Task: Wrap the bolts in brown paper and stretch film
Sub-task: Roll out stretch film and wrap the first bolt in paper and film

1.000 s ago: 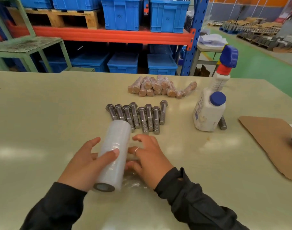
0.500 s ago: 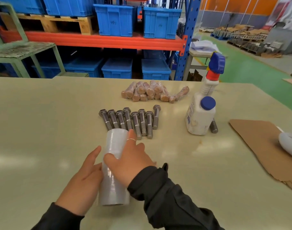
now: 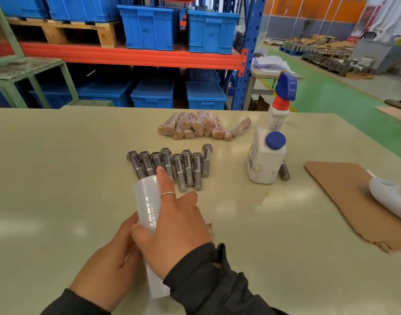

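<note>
A white spray bottle (image 3: 266, 155) and brown cardboard (image 3: 352, 201) sit off right; wrapped bundles (image 3: 201, 126) lie beyond the bare bolts (image 3: 172, 165). The stretch film roll (image 3: 149, 223) – long axis pointing away, toward the bolts – lies on the table (image 3: 58, 178), left hand (image 3: 108, 264) cupping its side, right hand (image 3: 174, 226) laid over it, fingers extended.

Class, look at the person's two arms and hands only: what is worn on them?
Both arms wear long dark, near-black sleeves of a soft, creased fabric that end at the wrists. The right sleeve bunches in folds at the cuff; the left sleeve shows only at the frame's bottom edge. The hands are bare, without gloves. The right hand has a thin silver ring on one finger; the left hand shows none.
</note>
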